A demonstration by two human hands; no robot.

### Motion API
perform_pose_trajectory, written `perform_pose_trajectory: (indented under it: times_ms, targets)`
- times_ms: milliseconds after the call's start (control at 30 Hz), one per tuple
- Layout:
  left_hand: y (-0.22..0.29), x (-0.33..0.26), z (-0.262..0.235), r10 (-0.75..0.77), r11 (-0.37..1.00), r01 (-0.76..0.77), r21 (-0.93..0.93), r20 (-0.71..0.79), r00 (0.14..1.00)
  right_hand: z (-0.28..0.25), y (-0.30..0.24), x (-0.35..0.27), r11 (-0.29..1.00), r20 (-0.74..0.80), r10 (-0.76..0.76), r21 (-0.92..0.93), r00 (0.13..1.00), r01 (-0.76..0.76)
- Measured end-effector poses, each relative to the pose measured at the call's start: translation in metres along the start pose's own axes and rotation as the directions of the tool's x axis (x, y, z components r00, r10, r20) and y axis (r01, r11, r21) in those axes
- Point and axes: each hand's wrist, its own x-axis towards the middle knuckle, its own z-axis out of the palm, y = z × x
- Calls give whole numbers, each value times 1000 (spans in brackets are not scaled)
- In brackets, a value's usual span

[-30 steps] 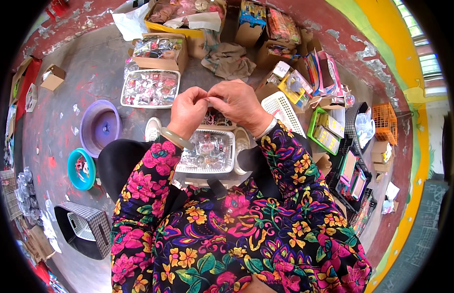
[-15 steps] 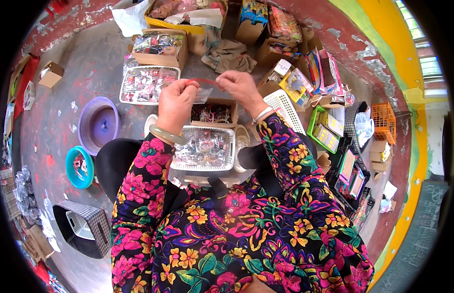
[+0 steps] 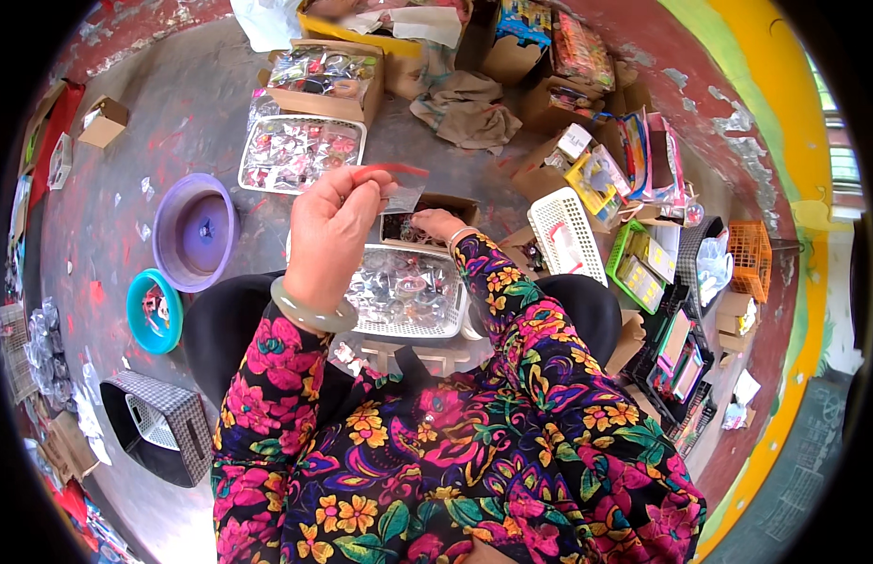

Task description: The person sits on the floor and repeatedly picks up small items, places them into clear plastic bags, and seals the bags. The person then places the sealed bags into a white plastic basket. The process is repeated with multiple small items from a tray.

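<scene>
Raised in front of me, my left hand [image 3: 335,214] pinches a small clear plastic bag [image 3: 405,195] with a red strip along its top edge. My right hand [image 3: 438,225] reaches down into an open cardboard box [image 3: 463,206] of small dark and coloured pieces, too small to name. Its fingertips are lost among them, so I cannot see whether they grip anything. Between my knees, just nearer than the box, stands a white plastic basket [image 3: 408,329] filled with clear packets. Another white basket [image 3: 359,150] of packed items lies beyond my left hand.
On the left stand a purple basin [image 3: 171,258], a turquoise basin [image 3: 175,324] and a checked bin [image 3: 187,423]. To the right are an empty-looking white basket [image 3: 582,268], a green basket [image 3: 617,246] and black crates [image 3: 685,310]. Cardboard boxes [image 3: 369,99] sit further off.
My right hand has left the bag's red edge and dropped into the cardboard box. My left hand keeps the bag, now hanging lower from its fingers. The view has shifted slightly.
</scene>
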Motion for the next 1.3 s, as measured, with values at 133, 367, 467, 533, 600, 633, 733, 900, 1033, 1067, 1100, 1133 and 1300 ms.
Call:
perform_pose_trajectory:
  times_ms: [133,367,467,533,600,633,733,900,1033,1067,1100,1133,1300]
  targets:
    - [1,0,0,3,999,-2,-44,10,1000,19,18,30,981,56,131,135,990,-138]
    - [-4,8,5,18,999,-16,-51,47,999,17,70,53,945,-312,-71,283,947,165]
    - [-6,6,-6,49,999,-49,-17,16,999,-7,-4,9,687,-131,233,724,964,-68]
    - [-4,7,1,53,998,-51,-48,25,998,-20,-17,-13,596,-120,239,801,963,-48]
    - [-5,11,4,57,997,-55,-51,29,998,-35,-27,-31,479,-86,118,878,989,19]
    - [-6,13,4,56,998,-55,-41,27,998,-41,-32,-37,437,-78,79,899,994,36]
    - [-6,18,5,56,998,-55,-40,25,998,-68,-46,-55,433,-89,7,898,996,78]
    - [-11,22,0,64,998,-64,-7,11,998,-99,-80,-92,532,-128,-44,836,991,132]
    - [-9,24,1,1,996,-6,91,57,998,-112,-87,-112,566,-74,-69,818,995,100]
    - [-9,25,0,0,991,-10,136,76,997,-115,-89,-117,574,-58,-74,814,996,90]
    - [-11,27,-1,-2,983,-15,181,95,995,-117,-91,-122,589,-49,-79,804,996,86]
    - [-13,29,-1,-5,974,-21,225,114,993,-119,-93,-127,604,-40,-84,793,996,83]
    - [-25,31,-4,-47,792,-172,586,339,940,-126,-106,-153,540,-30,-154,834,988,110]
